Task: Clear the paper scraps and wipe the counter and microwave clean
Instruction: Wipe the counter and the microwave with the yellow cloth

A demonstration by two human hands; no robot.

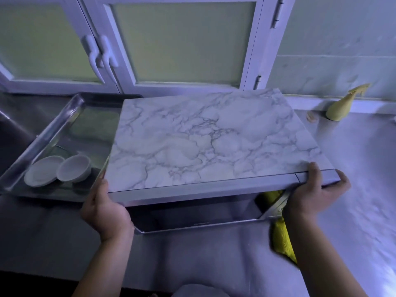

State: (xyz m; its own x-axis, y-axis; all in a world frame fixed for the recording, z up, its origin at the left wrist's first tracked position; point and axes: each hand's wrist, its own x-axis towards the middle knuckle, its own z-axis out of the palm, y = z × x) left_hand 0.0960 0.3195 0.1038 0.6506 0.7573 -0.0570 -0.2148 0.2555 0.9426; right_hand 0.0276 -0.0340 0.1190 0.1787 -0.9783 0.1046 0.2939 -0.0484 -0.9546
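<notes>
The microwave (210, 142) has a marble-patterned top and a dark glass door, and it stands on the steel counter (353, 189). My left hand (105, 209) grips its front left corner, fingers under the edge. My right hand (315, 194) grips the front right corner, thumb on top. A yellow cloth (280, 239) hangs below my right hand, between the microwave front and my forearm; whether the hand holds it is unclear. A small pale scrap (311, 117) lies on the counter behind the microwave's right side.
A steel tray (42, 142) left of the microwave holds two small white bowls (57, 171). A second yellow cloth (342, 106) leans against the back wall at right. White cabinet doors (180, 41) with frosted panes stand behind. A sink edge shows at far left.
</notes>
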